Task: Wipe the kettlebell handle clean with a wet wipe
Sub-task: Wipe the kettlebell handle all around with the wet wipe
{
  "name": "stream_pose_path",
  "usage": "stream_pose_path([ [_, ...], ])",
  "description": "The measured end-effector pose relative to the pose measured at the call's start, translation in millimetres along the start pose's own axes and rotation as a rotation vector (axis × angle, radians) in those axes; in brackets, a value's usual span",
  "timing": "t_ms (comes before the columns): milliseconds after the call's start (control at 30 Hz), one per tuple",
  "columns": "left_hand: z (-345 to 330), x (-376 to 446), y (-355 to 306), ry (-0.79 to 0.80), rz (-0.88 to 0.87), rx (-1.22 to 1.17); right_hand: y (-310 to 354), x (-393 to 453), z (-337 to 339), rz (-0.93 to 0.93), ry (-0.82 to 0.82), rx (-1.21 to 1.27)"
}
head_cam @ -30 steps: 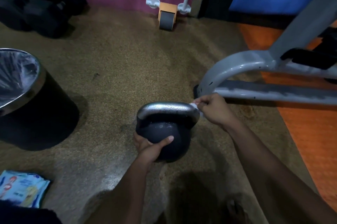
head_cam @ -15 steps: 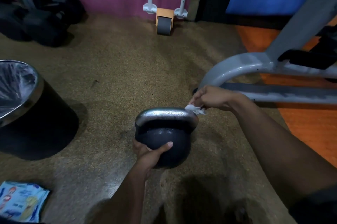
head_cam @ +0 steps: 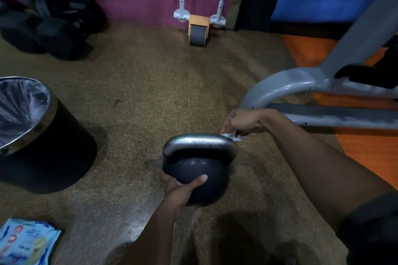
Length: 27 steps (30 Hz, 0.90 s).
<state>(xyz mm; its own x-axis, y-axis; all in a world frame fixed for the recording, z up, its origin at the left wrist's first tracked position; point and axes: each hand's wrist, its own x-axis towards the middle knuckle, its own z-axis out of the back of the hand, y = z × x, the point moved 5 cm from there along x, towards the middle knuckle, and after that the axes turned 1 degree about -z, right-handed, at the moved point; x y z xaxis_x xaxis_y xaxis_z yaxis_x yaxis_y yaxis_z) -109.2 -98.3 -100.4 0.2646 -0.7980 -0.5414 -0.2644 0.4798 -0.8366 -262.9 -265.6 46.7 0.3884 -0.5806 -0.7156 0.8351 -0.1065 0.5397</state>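
Observation:
A dark kettlebell (head_cam: 200, 170) stands on the speckled floor, its shiny metal handle (head_cam: 199, 142) beaded with droplets. My left hand (head_cam: 183, 187) grips the front of the ball, thumb across it. Pinched in my right hand (head_cam: 245, 122) is a small crumpled white wet wipe (head_cam: 232, 137), which touches the right end of the handle from above.
A black bin (head_cam: 43, 148) with a plastic liner stands at left. A blue wet-wipe packet (head_cam: 25, 241) lies at bottom left. A grey machine frame (head_cam: 301, 90) runs along the right over an orange mat. An ab roller (head_cam: 199, 27) and black bags (head_cam: 49, 25) sit by the far wall.
My right hand has lifted off the handle's right side and turned over above it, the wipe still at that end. The view moved closer; the left hand kept its hold.

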Motion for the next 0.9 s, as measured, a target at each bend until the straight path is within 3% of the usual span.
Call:
stream_pose_path([
  [233, 0.1, 0.5, 1.3, -0.006, -0.001, 0.006, -0.1, 8.5, 3.9, -0.011, 0.149, 0.197],
  [433, -0.1, 0.3, 2.5, -0.002, -0.003, -0.015, -3.2, 20.3, -17.2, -0.041, 0.306, 0.096],
  [567, -0.9, 1.2, 2.8, -0.009, -0.015, -0.014, -13.4, 26.5, -1.1, -0.106, 0.247, 0.274],
  [733, 0.7, 2.8, 3.8, -0.020, -0.035, -0.051, -15.0, 31.5, -19.2, -0.132, 0.383, 0.159],
  [900, 0.5, 1.9, 2.5, -0.024, -0.044, -0.009, -6.1, 37.1, -13.7, -0.199, 0.336, 0.257],
])
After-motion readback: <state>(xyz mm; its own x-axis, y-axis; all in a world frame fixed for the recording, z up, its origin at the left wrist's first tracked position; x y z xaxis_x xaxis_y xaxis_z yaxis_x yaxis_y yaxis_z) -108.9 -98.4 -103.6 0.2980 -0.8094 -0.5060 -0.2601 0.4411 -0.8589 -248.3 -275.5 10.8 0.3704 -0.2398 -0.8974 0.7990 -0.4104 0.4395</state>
